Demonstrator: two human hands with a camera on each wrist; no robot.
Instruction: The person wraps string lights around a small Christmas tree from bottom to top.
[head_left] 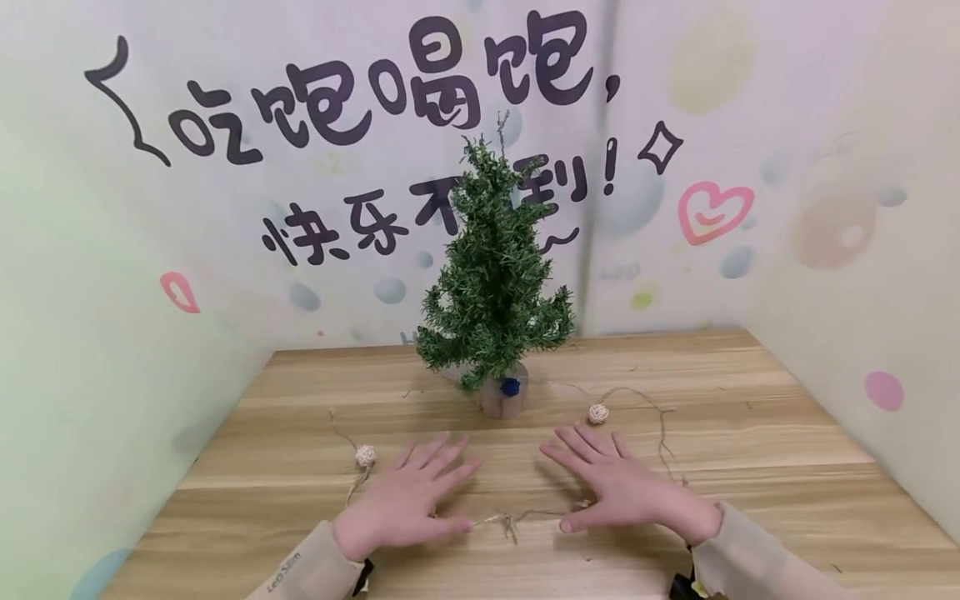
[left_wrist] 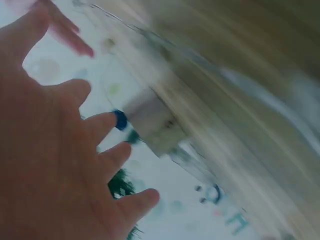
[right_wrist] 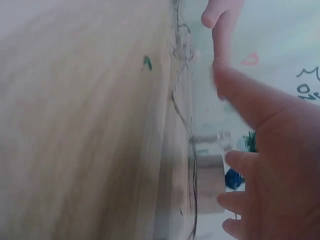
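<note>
A small green artificial Christmas tree [head_left: 495,275] stands upright at the back of the table on a wood-coloured base [head_left: 501,402]. A dark blue ball-like piece [head_left: 511,387] shows at the front of that base. My left hand [head_left: 408,500] is palm down over the front left, fingers spread and holding nothing. Mirroring it on the right, my right hand [head_left: 626,483] spreads its fingers with nothing in them. A thin string [head_left: 663,433] loops around and partly beneath both hands. One pale woven ball [head_left: 365,456] lies left of the left hand; another woven ball [head_left: 597,413] lies beyond the right fingertips.
The wooden table [head_left: 787,433] meets a printed backdrop [head_left: 675,283] at the back, with pale walls on both sides. A knot with loose ends [head_left: 510,527] sits in the string between the hands. Small green needles, such as one sliver [right_wrist: 147,63], are scattered on the tabletop.
</note>
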